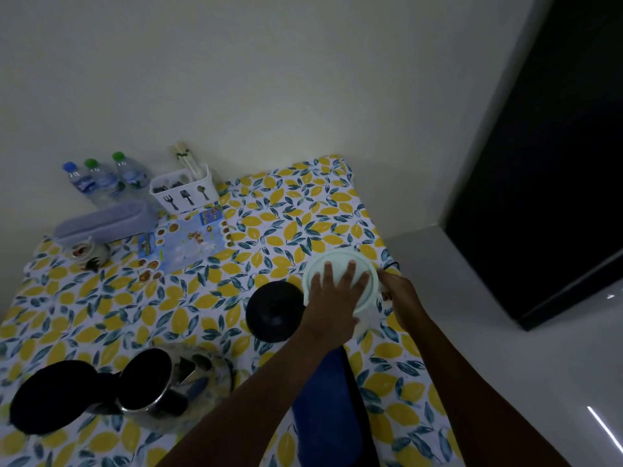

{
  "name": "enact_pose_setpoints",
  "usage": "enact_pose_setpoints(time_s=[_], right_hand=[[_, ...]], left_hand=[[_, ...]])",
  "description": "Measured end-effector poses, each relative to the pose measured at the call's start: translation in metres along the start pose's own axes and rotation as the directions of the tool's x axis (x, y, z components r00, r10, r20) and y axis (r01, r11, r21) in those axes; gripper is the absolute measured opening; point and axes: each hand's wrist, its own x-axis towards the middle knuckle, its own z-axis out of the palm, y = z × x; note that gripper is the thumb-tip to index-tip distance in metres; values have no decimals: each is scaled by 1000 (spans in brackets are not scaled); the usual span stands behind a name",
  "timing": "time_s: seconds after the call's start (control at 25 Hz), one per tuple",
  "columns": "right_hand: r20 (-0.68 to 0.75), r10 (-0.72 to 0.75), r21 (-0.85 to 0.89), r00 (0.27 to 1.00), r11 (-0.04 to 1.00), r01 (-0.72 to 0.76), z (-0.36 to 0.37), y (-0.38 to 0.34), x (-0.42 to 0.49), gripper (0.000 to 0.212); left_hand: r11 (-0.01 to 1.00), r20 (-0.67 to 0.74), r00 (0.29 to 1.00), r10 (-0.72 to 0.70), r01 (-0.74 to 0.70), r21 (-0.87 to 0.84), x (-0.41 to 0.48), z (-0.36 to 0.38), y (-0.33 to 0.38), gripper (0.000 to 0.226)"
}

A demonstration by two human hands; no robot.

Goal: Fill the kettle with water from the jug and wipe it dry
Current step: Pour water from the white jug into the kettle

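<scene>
At 3 o'clock on the table (101, 298) we've got the jug (340, 264): left hand (332, 298) flat on its lid, open; right hand (399, 291) wrapped on the handle side. Kettle (148, 382) at 8, lid open, prob. unfilled; wiping left. Table edge close at right, free room twd centre.

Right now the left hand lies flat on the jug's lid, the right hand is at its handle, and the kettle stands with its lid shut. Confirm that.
Not quite. The head view shows the kettle with its lid flipped open, the dark inside exposed. The rest holds: the left hand lies flat on the jug lid, and the right hand is at its handle side.
</scene>
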Motion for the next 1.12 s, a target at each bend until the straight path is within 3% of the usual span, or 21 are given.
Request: enact_pose_setpoints(time_s=[0.16, 0.32, 0.48, 0.76, 0.92, 1.12], right_hand=[[27, -9, -21, 1000, 1000, 9, 23, -10, -22, 46], [17, -8, -81, 1000, 997, 9, 60, -34, -52, 37], [98, -101, -194, 990, 974, 119, 106, -63, -90, 34], [221, -327, -338, 919, 858, 387, 175, -109, -157, 30], [267, -407, -418, 873, 768, 486, 196, -127, -177, 40], [375, -459, -518, 806, 617, 592, 214, -144, -197, 44]], left_hand=[[998, -55, 997, -49, 47, -38, -43, -2, -8, 86], [987, -141, 977, -163, 161, -27, -88, -13, -22, 103], [956, -144, 949, -281, 265, -125, -138, -26, -44, 104], [868, -179, 880, -440, 365, -338, -206, -47, -86, 108], [801, -254, 793, -554, 424, -424, -219, -40, -93, 123], [738, -229, 777, -586, 395, -547, -230, -42, -101, 107]])
